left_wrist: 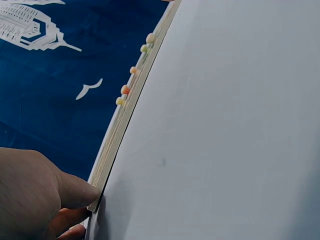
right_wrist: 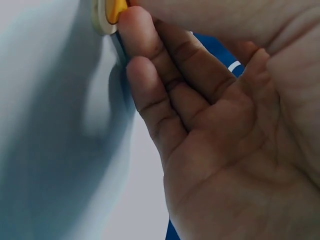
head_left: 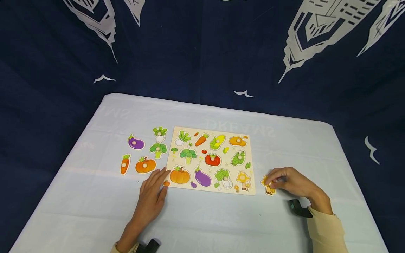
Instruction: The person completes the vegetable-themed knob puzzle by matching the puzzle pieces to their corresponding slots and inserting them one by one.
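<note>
A wooden vegetable puzzle board [head_left: 226, 160] lies flat on the table. My left hand [head_left: 148, 200] rests at its lower left corner, fingers extended; in the left wrist view the thumb [left_wrist: 77, 192] touches the board's edge. Right of the board, my right hand [head_left: 291, 181] pinches a yellow mushroom piece [head_left: 270, 191] between thumb and fingertips. The right wrist view shows only a bit of that mushroom piece [right_wrist: 116, 10], the rest hidden by the hand. Knobbed pieces sit in the board, among them a corn [head_left: 217, 142], a tomato [head_left: 213, 160] and an asparagus-like green piece [head_left: 238, 158].
Left of the board lie a loose eggplant piece [head_left: 136, 143], white radish piece [head_left: 160, 134], broccoli piece [head_left: 158, 150], carrot piece [head_left: 125, 164] and pumpkin piece [head_left: 146, 165]. A white cloth covers the table [head_left: 221, 225]. Behind hangs a dark blue curtain [head_left: 202, 52].
</note>
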Available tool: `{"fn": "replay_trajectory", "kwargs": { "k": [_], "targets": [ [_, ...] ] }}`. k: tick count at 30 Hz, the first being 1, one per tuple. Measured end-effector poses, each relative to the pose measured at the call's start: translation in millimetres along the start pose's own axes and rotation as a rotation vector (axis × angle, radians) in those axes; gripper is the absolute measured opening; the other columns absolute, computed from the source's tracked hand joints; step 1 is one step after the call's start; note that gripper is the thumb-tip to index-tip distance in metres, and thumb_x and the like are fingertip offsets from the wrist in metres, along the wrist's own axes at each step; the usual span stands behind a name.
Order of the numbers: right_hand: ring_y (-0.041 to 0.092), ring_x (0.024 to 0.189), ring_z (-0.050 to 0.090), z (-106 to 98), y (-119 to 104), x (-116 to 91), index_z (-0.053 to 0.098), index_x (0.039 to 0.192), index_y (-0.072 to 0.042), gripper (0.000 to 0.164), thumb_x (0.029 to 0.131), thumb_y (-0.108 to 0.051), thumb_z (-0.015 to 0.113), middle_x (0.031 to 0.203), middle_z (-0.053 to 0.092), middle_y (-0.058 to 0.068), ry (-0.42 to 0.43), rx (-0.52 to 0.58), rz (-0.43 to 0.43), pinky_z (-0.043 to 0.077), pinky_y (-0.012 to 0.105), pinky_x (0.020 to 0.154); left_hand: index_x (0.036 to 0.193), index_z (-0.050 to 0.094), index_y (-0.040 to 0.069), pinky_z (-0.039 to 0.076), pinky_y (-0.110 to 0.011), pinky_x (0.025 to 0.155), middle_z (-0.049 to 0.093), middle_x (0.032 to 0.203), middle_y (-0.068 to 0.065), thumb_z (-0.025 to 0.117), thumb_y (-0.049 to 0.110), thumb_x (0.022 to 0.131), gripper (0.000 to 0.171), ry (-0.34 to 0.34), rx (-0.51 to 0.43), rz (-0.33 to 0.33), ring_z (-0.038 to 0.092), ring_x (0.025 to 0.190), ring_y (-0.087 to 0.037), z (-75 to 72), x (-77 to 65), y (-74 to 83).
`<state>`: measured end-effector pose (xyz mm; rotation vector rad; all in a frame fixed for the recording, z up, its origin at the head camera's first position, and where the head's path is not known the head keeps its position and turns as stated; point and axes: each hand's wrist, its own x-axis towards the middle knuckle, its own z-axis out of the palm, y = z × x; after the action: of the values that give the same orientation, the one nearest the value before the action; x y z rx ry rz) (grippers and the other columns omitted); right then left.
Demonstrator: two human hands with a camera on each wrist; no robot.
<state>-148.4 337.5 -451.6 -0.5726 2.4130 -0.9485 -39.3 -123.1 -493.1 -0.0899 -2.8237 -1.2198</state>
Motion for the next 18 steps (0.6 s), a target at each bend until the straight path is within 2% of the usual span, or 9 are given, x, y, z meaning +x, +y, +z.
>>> {"fn": "replay_trajectory", "kwargs": {
  "k": [9, 18],
  "targets": [
    [0.005, 0.093, 0.063, -1.9, -2.0, -3.0, 0.078, 0.094, -0.023, 0.021, 0.084, -0.005, 0.077, 0.103, 0.073, -0.007, 0.019, -0.087, -0.018, 0.053, 0.023, 0.081, 0.148, 0.048, 0.008, 0.024, -0.054, 0.112, 0.043, 0.157, -0.012, 0.061, -0.001, 0.094, 0.056, 0.001, 0.002, 0.008, 0.032, 0.146, -0.034, -0.3, 0.1, 0.8],
    [0.005, 0.097, 0.063, 0.0, -16.0, -2.9, 0.077, 0.097, -0.024, 0.023, 0.084, -0.006, 0.077, 0.104, 0.073, -0.01, 0.049, -0.123, -0.095, 0.051, 0.024, 0.086, 0.148, 0.049, 0.008, 0.024, -0.053, 0.111, 0.044, 0.156, -0.013, 0.061, -0.002, 0.094, 0.056, 0.012, 0.006, 0.022, 0.033, 0.145, -0.035, 1.0, -0.4, -0.7]
  ]
}}
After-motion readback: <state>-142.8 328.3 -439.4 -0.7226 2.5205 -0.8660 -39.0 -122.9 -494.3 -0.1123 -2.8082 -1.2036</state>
